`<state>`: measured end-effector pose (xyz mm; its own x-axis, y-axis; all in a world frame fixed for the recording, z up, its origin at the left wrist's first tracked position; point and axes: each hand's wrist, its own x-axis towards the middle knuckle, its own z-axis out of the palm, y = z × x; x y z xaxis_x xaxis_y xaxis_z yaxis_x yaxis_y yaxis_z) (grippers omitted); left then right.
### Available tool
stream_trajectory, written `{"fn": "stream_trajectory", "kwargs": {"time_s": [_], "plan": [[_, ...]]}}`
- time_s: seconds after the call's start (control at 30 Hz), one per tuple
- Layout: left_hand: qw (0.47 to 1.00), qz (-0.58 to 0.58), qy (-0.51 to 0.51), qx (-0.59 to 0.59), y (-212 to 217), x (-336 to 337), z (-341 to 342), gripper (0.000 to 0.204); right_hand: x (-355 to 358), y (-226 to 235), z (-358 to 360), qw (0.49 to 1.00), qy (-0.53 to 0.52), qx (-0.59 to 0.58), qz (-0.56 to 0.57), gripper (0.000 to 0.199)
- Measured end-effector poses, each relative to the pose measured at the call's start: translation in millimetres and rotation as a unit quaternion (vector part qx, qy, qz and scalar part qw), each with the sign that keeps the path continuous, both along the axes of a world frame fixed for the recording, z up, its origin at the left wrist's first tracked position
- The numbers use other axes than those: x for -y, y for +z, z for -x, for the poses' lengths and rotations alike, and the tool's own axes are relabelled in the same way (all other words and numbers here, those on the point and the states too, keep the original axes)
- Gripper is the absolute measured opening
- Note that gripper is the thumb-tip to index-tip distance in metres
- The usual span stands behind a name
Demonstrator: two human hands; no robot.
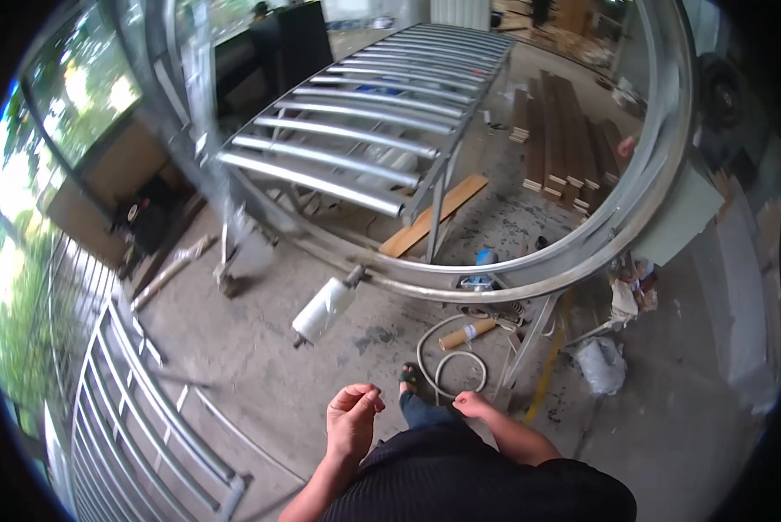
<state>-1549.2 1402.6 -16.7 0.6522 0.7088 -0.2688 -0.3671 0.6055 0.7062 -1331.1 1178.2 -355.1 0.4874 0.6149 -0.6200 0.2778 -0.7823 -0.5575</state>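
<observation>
In front of my torso, my left hand (354, 419) is raised with its fingers curled and the thumb against them. Nothing shows between them. My right hand (471, 404) is closed like a fist at the right of my body, also with nothing visible in it. Neither hand touches anything around me. Ahead, a white roll of film (323, 311) is mounted on the lower part of a large metal ring (529, 290). Through the ring a roller conveyor (347, 135) of silvery rollers stretches away; no load lies on its rollers.
Stacked brown planks (560, 130) lie beyond the ring, and a loose board (434, 216) rests under the conveyor. Near my feet are a coiled hose (421, 352) and a cardboard tube (468, 335). A second roller frame (138, 400) stands at left; a clear plastic bag (601, 365) at right.
</observation>
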Motion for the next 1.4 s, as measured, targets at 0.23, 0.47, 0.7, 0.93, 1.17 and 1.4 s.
{"fn": "stream_trajectory", "kwargs": {"time_s": [0.23, 0.47, 0.7, 0.93, 1.17, 1.4], "plan": [[0.975, -0.055, -0.207, 0.058, 46.3, -113.0, -159.0, 0.006, -120.1, 44.1, -225.5, 0.978, -0.171, 0.042, -0.116, 0.032], [0.933, -0.294, -0.201, -0.050, 51.6, -202.7, -246.4, 0.009, -262.4, 266.5, -458.9, 0.897, -0.373, 0.000, -0.239, 0.092], [0.855, -0.476, -0.158, -0.130, 27.4, -324.4, -323.8, 0.020, -390.0, 298.6, -448.5, 0.843, -0.284, 0.209, -0.407, 0.081], [0.819, -0.526, -0.127, -0.191, -27.8, -478.7, -412.4, 0.017, -514.9, 253.5, -340.9, 0.838, -0.198, 0.365, -0.353, 0.083], [0.747, -0.610, -0.082, -0.251, -92.8, -553.4, -474.0, 0.028, -525.7, 274.5, -330.9, 0.866, -0.110, 0.432, -0.226, 0.060], [0.765, -0.582, -0.091, -0.260, -102.2, -568.1, -487.4, 0.031, -533.8, 266.0, -332.3, 0.873, -0.108, 0.429, -0.204, 0.059]]}}
